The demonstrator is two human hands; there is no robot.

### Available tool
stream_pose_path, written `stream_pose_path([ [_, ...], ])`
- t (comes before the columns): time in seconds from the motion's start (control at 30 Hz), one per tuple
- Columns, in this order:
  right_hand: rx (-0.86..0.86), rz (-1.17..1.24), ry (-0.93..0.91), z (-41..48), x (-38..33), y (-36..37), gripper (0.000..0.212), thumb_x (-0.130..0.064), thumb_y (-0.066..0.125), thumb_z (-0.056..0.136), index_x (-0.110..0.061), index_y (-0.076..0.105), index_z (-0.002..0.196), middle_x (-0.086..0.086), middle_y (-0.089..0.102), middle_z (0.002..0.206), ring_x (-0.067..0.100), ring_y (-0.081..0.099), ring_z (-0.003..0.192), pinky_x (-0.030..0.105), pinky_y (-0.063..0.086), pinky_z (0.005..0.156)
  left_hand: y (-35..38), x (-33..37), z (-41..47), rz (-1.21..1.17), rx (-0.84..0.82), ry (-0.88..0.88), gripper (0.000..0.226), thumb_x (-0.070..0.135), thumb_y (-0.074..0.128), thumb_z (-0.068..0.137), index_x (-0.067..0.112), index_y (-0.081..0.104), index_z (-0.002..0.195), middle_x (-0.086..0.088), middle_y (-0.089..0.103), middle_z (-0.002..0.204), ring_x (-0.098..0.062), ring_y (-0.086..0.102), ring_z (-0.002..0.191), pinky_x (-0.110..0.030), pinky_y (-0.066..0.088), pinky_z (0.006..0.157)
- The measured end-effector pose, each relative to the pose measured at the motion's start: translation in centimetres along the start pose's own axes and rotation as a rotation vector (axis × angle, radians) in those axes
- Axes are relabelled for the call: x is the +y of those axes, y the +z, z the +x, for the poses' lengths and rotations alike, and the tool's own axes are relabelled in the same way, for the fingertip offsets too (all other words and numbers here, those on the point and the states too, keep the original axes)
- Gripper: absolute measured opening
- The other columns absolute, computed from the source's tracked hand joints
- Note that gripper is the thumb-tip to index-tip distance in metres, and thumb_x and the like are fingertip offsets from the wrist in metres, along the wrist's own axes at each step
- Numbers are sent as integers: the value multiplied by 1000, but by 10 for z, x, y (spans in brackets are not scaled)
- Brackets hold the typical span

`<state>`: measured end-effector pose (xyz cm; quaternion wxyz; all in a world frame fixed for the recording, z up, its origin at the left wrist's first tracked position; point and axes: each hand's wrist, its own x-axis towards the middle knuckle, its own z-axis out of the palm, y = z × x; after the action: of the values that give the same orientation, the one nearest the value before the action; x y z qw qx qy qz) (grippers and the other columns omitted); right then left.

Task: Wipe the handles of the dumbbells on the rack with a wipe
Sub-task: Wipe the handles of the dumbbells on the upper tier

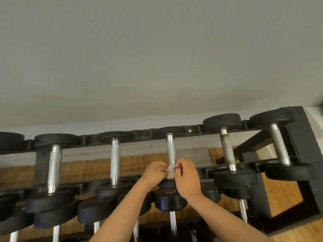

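The dumbbell rack (300, 137) is seen through 1 head-worn wide-angle camera, aimed forward and down from above its top tier, within arm's reach. The dumbbells (234, 177) there are viewed along their handles (115, 159), slanted across the frame and bowed by the lens; a grey wall (157, 58) fills the upper half. The left hand (154, 172) and right hand (187, 177), pinching a wipe (170, 172), are framed at lower centre, forearms (125, 215) entering from the bottom edge; wooden floor (283, 193) is glimpsed through the rack.

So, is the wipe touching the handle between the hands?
Touching: head view shows the wipe wrapped against the handle, left hand and right hand pinching it.
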<state>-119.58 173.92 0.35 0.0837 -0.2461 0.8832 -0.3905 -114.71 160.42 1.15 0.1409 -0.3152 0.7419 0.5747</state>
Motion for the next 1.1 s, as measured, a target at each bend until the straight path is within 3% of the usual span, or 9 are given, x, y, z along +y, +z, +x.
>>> stream_pose_path([
  [0.13,2,19,-13,-1,-1,1,12,-11,53,89,-21,51,81,-10,49,81,7,48,79,21,42,64,-4,1,-2,6,34,12,17,3,71,81,13,70,95,4,69,82,-10,65,83,-26,53,81],
  [0.27,20,31,-37,0,0,0,13,-9,54,88,-21,53,83,-10,50,82,5,49,79,18,41,64,-2,7,6,-97,24,-54,26,-3,62,84,17,67,100,-6,70,100,-18,66,96,-32,55,88],
  [0.37,5,47,-28,1,1,0,13,-9,54,88,-21,54,85,-10,51,83,4,50,80,16,42,64,4,5,4,-140,45,-50,22,-4,55,90,17,64,94,-10,68,95,-22,66,91,-40,56,90],
  [0.5,-13,94,27,0,1,-1,14,-9,56,89,-23,53,88,-10,52,83,4,53,79,19,47,66,6,1,1,22,128,-28,21,-1,61,87,19,59,83,-4,65,89,-20,66,91,-30,55,83],
  [0.63,-100,207,144,4,0,-5,10,-13,58,93,-22,53,92,-7,57,84,8,58,76,29,53,72,-3,4,-5,78,92,-13,10,7,64,89,15,71,88,-3,71,95,-10,67,90,-22,53,78],
  [0.8,-143,261,130,6,5,-7,12,-13,49,98,-22,52,90,-8,56,82,6,57,79,28,52,75,-8,6,-10,35,25,-26,17,25,64,93,13,75,92,-6,73,92,-14,68,87,-25,54,78],
  [0.9,-90,230,80,4,6,-5,16,-14,45,99,-21,53,87,-10,54,78,6,55,76,23,48,68,-3,4,-6,47,51,-10,5,15,71,87,15,76,88,0,73,86,-9,69,84,-24,55,81],
  [1.0,-67,201,50,3,6,-2,16,-16,45,98,-21,53,86,-10,53,79,6,54,77,21,47,66,-4,4,-1,73,34,-45,15,5,67,87,17,73,83,3,68,78,-8,64,75,-18,50,65],
  [1.1,-60,185,40,2,8,-2,15,-21,43,97,-23,53,86,-12,53,80,5,54,78,20,46,66,-4,6,2,24,-21,-55,26,-6,58,87,15,71,80,1,64,70,-9,61,70,-21,48,68],
])
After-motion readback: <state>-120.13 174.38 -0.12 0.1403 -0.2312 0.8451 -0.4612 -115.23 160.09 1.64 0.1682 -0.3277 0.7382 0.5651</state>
